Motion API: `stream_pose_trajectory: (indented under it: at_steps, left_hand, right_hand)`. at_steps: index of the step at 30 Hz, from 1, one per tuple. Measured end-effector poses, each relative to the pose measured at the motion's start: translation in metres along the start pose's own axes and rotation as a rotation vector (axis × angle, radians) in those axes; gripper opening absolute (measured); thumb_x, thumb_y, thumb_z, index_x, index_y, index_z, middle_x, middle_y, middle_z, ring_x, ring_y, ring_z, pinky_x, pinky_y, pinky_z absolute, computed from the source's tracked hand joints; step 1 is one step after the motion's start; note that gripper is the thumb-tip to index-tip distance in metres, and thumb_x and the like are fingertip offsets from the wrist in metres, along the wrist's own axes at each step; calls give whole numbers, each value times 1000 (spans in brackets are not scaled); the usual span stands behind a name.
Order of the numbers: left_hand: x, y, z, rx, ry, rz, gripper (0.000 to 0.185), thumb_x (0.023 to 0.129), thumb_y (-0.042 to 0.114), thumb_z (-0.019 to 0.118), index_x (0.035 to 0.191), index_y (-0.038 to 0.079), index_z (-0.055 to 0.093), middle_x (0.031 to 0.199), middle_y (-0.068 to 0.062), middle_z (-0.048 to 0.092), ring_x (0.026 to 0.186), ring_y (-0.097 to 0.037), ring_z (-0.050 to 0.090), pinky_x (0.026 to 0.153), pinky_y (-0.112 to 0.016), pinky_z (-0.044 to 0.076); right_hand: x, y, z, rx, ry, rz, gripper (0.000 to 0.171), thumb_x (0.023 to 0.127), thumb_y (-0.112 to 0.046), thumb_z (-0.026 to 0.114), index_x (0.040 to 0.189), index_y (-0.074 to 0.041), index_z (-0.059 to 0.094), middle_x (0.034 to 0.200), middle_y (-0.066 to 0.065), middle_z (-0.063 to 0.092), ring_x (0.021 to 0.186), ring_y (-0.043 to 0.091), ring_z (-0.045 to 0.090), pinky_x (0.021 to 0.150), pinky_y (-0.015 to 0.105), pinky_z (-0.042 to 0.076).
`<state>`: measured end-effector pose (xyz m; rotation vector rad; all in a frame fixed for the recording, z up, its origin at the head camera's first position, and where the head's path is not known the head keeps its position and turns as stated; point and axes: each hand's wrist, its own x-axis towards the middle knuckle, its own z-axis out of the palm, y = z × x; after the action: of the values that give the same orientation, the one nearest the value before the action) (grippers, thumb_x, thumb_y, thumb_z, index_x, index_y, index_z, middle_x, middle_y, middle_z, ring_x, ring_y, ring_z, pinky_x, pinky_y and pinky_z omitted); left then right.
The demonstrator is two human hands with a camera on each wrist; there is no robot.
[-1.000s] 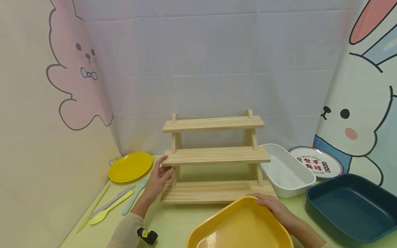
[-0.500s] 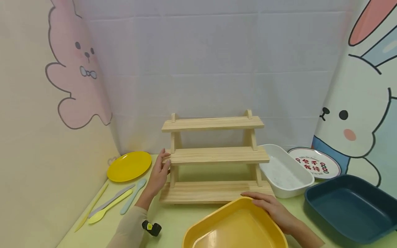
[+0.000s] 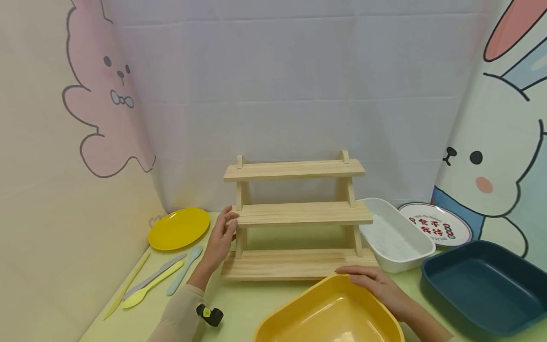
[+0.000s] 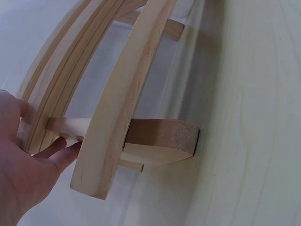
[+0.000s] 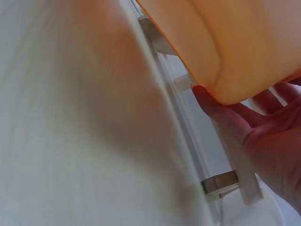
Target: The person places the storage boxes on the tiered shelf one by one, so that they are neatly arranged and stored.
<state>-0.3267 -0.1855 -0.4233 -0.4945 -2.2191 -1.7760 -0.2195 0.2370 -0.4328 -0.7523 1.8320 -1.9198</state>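
Left hand [image 3: 222, 237]: fingers nearly straight, steadying left end of wooden rack [image 3: 299, 214] middle shelf. Right hand [image 3: 378, 285]: fingers curled over far rim of yellow dish [image 3: 329, 316], held tilted in front of rack's bottom shelf. Advice: brace rack, keep dish level, clear shelf edge. Round plate [image 3: 436, 223] bears red characters, illegible.

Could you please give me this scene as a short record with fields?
left hand: touches the left end of the wooden rack's middle shelf
right hand: holds the yellow dish at its far rim, fingers underneath
right of rack: white dish, dark blue dish, printed plate
left of rack: yellow plate, pastel cutlery
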Motion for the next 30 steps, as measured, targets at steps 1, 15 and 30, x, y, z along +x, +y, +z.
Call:
stream_pose_trajectory:
  at_steps: [1, 15, 30]
  left_hand:
    - [0, 0, 0, 0, -2, -6, 31, 109, 23, 43, 133, 4, 49, 164, -6, 18, 117, -39, 50, 100, -62, 42]
    - [-6, 36, 0, -3, -57, -46, 31, 109, 12, 40, 134, -6, 45, 165, -16, 11, 121, -42, 47, 102, -64, 40]
    - [0, 18, -2, -53, -55, -44, 30, 109, 17, 41, 134, 0, 47, 165, -8, 12, 126, -46, 43, 102, -66, 37]
  right_hand:
    - [-1, -2, -1, 5, 0, -3, 37, 109, -12, 38, 139, 1, 55, 129, 5, 65, 107, 23, 66, 88, 37, 55]
    - [-7, -57, -16, 37, 311, -9, 37, 110, -24, 42, 140, -13, 59, 129, -3, 66, 109, 19, 66, 90, 35, 54]
    - [16, -105, -14, -12, 456, -97, 33, 108, -25, 46, 134, -14, 64, 122, -3, 67, 98, 18, 68, 82, 30, 57]
